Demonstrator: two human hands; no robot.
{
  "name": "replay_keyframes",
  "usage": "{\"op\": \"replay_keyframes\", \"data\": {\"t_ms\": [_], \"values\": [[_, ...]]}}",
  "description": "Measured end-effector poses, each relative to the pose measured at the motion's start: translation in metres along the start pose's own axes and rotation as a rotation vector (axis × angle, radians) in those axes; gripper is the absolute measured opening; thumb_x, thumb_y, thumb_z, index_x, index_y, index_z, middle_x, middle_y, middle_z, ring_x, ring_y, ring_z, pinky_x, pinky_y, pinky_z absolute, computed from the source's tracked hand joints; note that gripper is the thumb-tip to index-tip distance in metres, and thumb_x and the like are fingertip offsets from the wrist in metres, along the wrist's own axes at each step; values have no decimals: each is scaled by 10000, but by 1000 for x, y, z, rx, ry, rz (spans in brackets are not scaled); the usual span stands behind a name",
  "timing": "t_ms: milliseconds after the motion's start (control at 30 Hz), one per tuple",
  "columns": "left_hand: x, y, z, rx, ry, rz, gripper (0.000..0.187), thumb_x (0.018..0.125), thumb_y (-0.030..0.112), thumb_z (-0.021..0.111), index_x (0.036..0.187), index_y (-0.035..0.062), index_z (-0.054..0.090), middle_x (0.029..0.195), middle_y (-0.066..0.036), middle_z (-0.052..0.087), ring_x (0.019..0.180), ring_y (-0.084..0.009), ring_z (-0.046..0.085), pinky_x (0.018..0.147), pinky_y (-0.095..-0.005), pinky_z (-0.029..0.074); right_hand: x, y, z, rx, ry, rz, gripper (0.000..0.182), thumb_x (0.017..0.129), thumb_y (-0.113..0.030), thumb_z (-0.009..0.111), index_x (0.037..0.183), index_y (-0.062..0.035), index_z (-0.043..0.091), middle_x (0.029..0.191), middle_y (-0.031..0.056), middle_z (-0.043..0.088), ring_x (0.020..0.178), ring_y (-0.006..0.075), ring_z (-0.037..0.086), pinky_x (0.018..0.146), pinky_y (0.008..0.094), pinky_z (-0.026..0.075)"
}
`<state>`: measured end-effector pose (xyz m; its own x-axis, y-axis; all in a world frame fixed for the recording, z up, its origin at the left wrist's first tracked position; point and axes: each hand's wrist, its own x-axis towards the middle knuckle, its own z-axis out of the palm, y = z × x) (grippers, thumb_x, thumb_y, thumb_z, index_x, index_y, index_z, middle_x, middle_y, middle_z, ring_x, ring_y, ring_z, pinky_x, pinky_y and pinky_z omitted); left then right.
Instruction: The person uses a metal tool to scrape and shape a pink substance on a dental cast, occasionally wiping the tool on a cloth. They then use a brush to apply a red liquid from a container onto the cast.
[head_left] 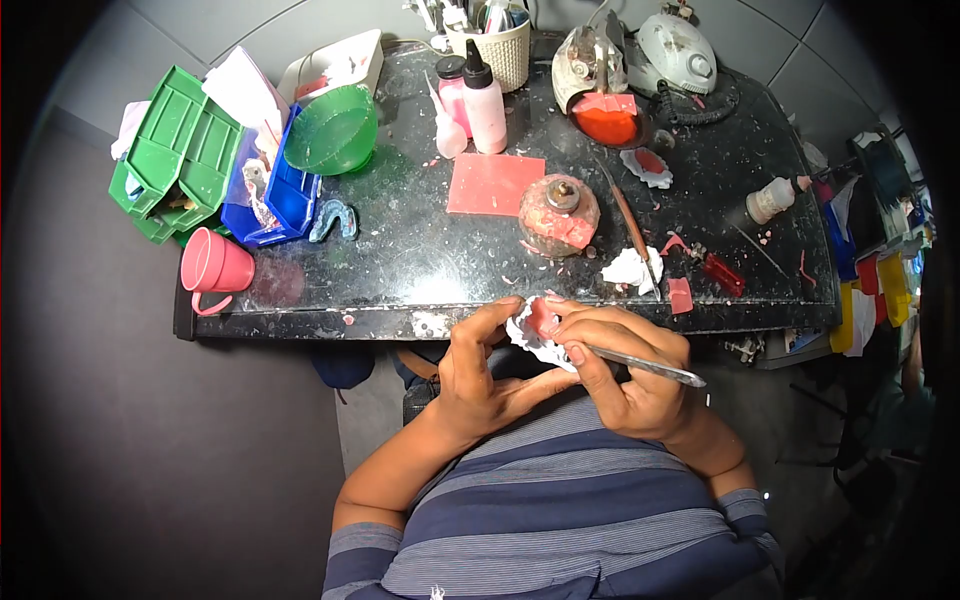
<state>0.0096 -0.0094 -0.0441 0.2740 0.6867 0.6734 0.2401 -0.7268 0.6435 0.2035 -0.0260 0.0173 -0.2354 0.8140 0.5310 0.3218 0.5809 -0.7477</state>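
My left hand (478, 365) is closed around the edge of a white plaster dental cast (522, 335), held just off the front edge of the bench. Pink wax (543, 318) lies on the cast's inner surface. My right hand (635, 370) grips a slim metal carving tool (655, 368) like a pen. Its handle end points right, while its working tip is hidden behind my fingers at the cast. My right fingers also touch the wax side of the cast. Beyond my hands stands a round burner (558, 225) with pink wax stuck on it, beside a flat pink wax sheet (497, 184).
A wooden-handled wax knife (628, 215) leans on a white plaster piece (630, 270). Nearby lie a red object (723, 273) and a wax scrap (680, 295). Leftward are a pink mug (215, 262), a blue bin (265, 215) and a green bowl (330, 130). Bottles (485, 110) stand behind.
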Motion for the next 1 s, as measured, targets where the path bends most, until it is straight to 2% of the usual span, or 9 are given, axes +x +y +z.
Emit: {"op": "replay_keyframes", "data": {"t_ms": [233, 300, 433, 533, 633, 700, 800, 933, 1000], "values": [[0, -1, 2, -3, -4, -18, 955, 660, 223, 977, 1340, -89, 384, 1243, -186, 543, 1072, -229, 651, 882, -317, 563, -1, 1, 1, 30, 2, 34, 107, 928, 16, 625, 999, 85, 668, 1005, 237, 714, 1009, 349, 731, 867, 376, 586], [2, -2, 4, 43, 64, 9, 902, 643, 283, 980, 1286, -77, 459, 1184, -185, 610, 886, -195, 702, 697, -267, 590, -1, 1, 2, 27, 7, 43, 107, 929, 17, 626, 1001, 82, 671, 1008, 238, 715, 1018, 344, 730, 869, 378, 585], [3, 0, 2, 57, 65, 0, 905, 639, 291, 981, 1281, -78, 460, 1160, -174, 618, 866, -186, 697, 686, -266, 585, -2, 5, 1, 69, -1, 66, 114, 932, 10, 626, 1005, 81, 679, 1016, 234, 719, 1015, 338, 731, 886, 369, 577], [5, 3, 2, -10, 73, -28, 927, 635, 304, 981, 1284, -81, 443, 1141, -172, 622, 878, -187, 704, 695, -271, 590, -3, 2, -1, 392, 54, 265, 137, 967, -3, 595, 1004, 86, 693, 1044, 197, 730, 1051, 265, 712, 890, 329, 556], [7, 5, 2, -81, 71, -60, 950, 633, 317, 979, 1291, -82, 422, 1131, -177, 622, 912, -198, 712, 717, -279, 599, -3, 5, -4, 407, 71, 288, 146, 981, 3, 578, 1013, 89, 692, 1052, 185, 729, 1075, 236, 694, 877, 327, 556], [9, 4, 3, -93, 66, -72, 950, 643, 307, 975, 1297, -84, 407, 1123, -184, 623, 942, -209, 716, 749, -287, 606, 0, 2, -3, 413, 80, 290, 127, 966, 15, 597, 1019, 86, 689, 1035, 194, 730, 1060, 263, 708, 879, 340, 562], [9, 2, 3, -96, 69, -40, 931, 656, 292, 969, 1296, -84, 408, 1120, -181, 624, 946, -212, 716, 769, -287, 607, 5, 3, -3, 153, 26, 63, 113, 925, 29, 642, 1015, 79, 686, 999, 208, 732, 1017, 327, 730, 890, 366, 574], [8, 3, 1, -73, 69, -24, 918, 668, 281, 964, 1301, -83, 407, 1137, -192, 619, 940, -209, 714, 762, -286, 604, 6, 3, -1, 92, 16, 26, 122, 925, 27, 645, 1022, 84, 692, 1011, 207, 734, 1015, 329, 732, 889, 377, 578], [3, 4, -2, -102, -17, -92, 951, 663, 198, 972, 1338, -45, 349, 1287, -176, 478, 1158, -240, 614, 927, -333, 565, 6, 3, 0, 50, 18, -13, 126, 921, 23, 655, 1022, 88, 695, 1023, 212, 732, 1017, 341, 731, 882, 391, 582]]}}
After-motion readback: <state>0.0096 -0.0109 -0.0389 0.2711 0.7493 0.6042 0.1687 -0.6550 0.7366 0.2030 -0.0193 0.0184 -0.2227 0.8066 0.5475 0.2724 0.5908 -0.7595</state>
